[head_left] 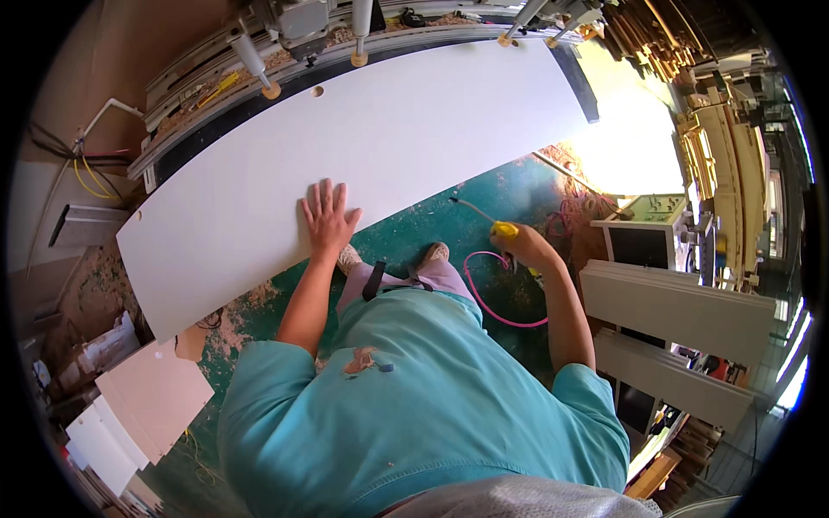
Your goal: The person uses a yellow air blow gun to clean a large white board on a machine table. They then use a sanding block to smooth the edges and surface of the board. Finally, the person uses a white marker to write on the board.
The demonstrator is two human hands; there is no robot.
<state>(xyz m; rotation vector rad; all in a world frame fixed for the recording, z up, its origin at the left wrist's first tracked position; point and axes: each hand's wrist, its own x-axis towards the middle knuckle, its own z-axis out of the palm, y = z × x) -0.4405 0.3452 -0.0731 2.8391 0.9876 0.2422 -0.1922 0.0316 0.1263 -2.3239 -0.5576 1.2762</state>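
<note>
White panel (389, 138) lies along the dark machine bed (207, 129), near edge jutting over the green floor (414, 220), any support underneath hidden from me; left hand (328, 229) flat on it near that edge, fingers spread, and leaning hard there could, I judge, tip or slide it. Right hand (531, 249), fingers wrapped round a yellow air gun (503, 230), thin nozzle (471, 207) off the panel; pink hose (480, 300) loops near the shoes (437, 251), so a sidestep might snag it.
</note>
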